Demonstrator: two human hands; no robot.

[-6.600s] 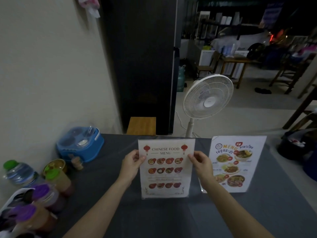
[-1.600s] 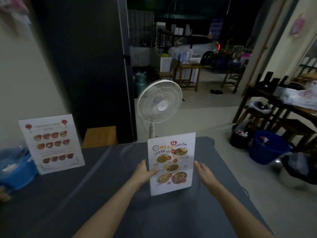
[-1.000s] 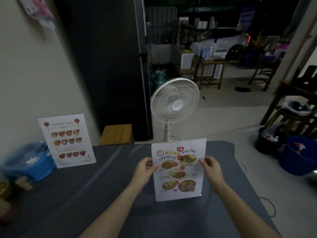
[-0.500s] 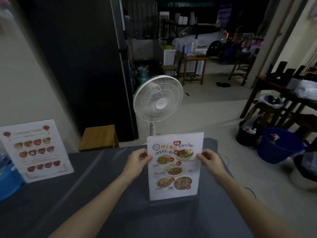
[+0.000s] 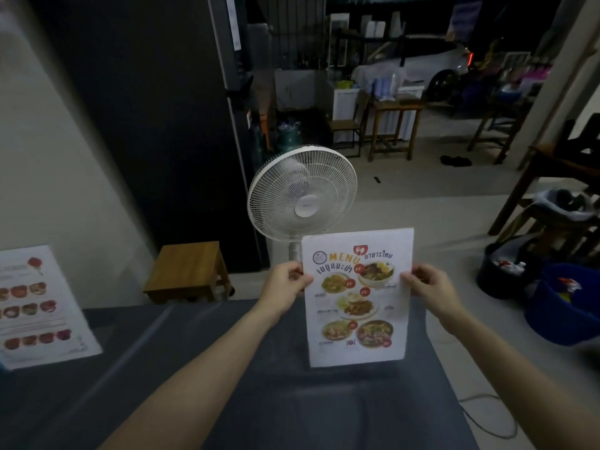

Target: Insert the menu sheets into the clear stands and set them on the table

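The Thai menu stand [image 5: 357, 300], a white sheet with dish photos in a clear holder, stands upright near the far right edge of the grey table [image 5: 201, 368]. My left hand [image 5: 285, 287] pinches its left edge and my right hand [image 5: 431, 287] pinches its right edge, both at about upper-middle height. Whether its base touches the tabletop I cannot tell. The Chinese food menu stand [image 5: 35, 306] stands upright at the table's far left, with no hand on it.
A white pedestal fan [image 5: 302, 193] stands just beyond the table's far edge, behind the Thai menu. A small wooden stool [image 5: 188, 271] sits left of it. On the floor to the right are a blue bucket [image 5: 565, 306], a dark bin [image 5: 506, 271] and a cable.
The Chinese menu stand was set at the far left and released. Both hands then took the Thai menu stand and, over the last second, raised it slightly toward the table's far right.
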